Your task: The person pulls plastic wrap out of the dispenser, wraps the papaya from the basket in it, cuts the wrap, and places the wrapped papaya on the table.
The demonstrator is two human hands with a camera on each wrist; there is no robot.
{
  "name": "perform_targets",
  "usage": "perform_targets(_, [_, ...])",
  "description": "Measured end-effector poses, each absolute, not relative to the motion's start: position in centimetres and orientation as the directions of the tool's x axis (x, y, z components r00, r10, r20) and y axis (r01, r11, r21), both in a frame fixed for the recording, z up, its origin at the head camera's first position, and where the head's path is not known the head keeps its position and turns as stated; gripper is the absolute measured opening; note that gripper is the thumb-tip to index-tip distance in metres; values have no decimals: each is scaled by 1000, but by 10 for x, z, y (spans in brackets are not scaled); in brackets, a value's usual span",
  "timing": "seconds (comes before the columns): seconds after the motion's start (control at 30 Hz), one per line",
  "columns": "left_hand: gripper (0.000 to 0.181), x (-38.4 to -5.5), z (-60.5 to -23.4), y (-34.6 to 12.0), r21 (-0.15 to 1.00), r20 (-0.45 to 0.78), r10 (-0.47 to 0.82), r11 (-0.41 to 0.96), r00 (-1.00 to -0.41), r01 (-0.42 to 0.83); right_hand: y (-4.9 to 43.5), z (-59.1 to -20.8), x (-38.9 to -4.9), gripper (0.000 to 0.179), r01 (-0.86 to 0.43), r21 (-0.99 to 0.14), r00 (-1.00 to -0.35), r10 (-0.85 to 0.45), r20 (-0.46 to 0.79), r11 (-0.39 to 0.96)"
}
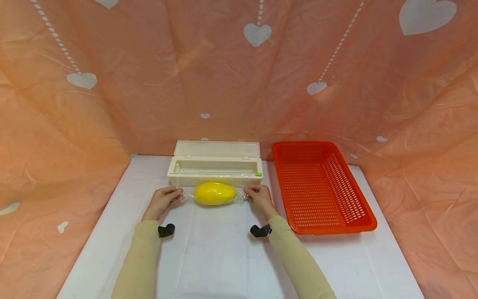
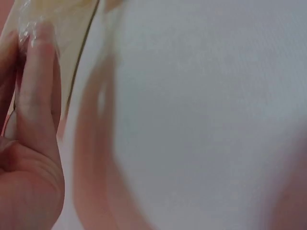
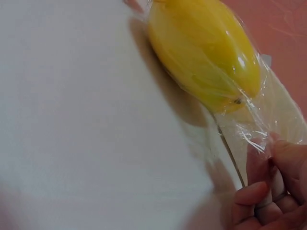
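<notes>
A smooth yellow oval fruit (image 1: 215, 193), perhaps a mango or papaya, is wrapped in clear plastic wrap (image 3: 254, 136). In the head view my left hand (image 1: 162, 201) pinches the gathered wrap at the fruit's left end. At the opposite end my right hand (image 1: 261, 199) pinches the wrap between thumb and fingers. The fruit is held between both hands, just in front of a white wrap dispenser box (image 1: 214, 181) with its lid raised. Along the box's front edge sits a small green slider (image 1: 258, 174). The left wrist view shows only wrap at the fingertips, with the fruit mostly out of frame.
To the right of the box lies a red perforated plastic basket (image 1: 286, 203), close beside the right forearm. Everything stands on a white-covered table (image 1: 209, 261). An orange curtain (image 1: 224, 83) with white hearts encloses the back and sides.
</notes>
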State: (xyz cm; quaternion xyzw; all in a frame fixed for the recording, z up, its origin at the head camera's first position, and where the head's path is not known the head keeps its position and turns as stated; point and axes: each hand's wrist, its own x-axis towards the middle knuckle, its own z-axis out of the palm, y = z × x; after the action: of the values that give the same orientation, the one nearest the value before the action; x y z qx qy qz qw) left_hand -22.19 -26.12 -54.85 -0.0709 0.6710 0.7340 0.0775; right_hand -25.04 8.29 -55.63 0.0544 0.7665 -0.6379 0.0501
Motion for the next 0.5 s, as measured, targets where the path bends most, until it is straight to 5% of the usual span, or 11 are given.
perform_targets(0.27, [11,-216,-543,-259,964,-229,-6,-140,-973,-226,84,-557,-249,19,140,-977,-990,7,-140,159])
perform_targets(0.5, [22,-214,-541,-257,969,-246,-59,-37,-967,-244,85,-556,-248,21,155,-969,-987,-20,-162,190])
